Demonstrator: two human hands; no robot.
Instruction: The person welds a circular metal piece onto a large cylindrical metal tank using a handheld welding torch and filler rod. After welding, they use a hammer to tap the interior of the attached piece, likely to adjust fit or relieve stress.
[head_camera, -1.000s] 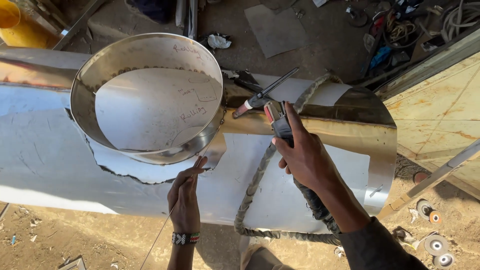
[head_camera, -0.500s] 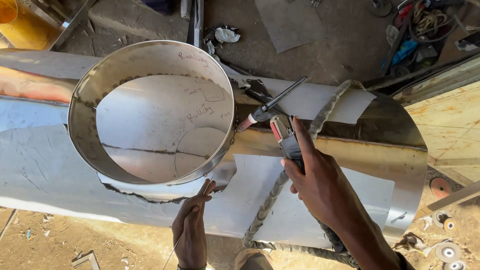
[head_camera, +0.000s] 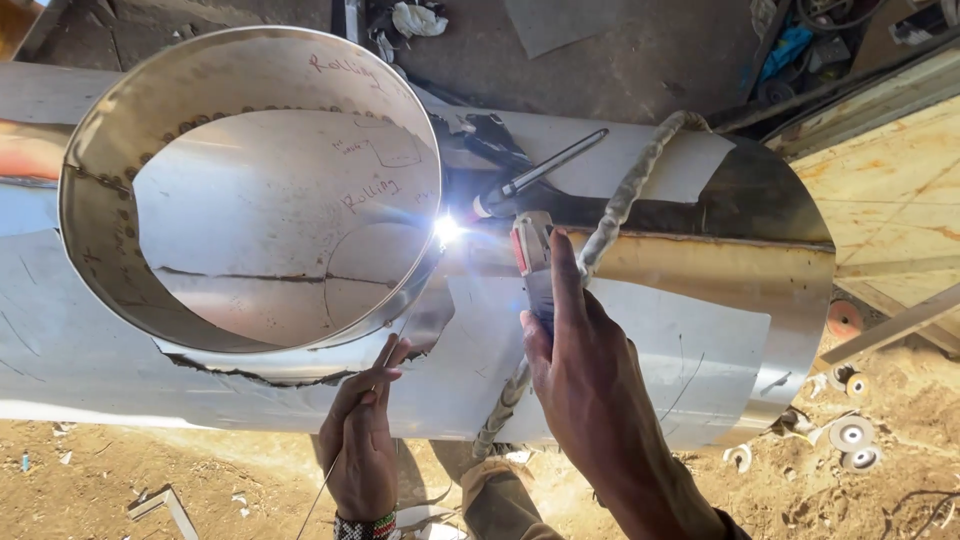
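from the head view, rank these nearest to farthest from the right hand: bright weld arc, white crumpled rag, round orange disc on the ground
1. Bright weld arc, just up-left of the right hand.
2. Round orange disc, right, on the dirt.
3. White crumpled rag, top edge, beyond the pipe.

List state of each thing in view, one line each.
welding torch: gripped by right hand, arc lit at the seam
filler rod: pinched in left hand, tip toward the arc
steel collar: standing on large steel cylinder, joint partly tacked
grinding discs: lying on ground
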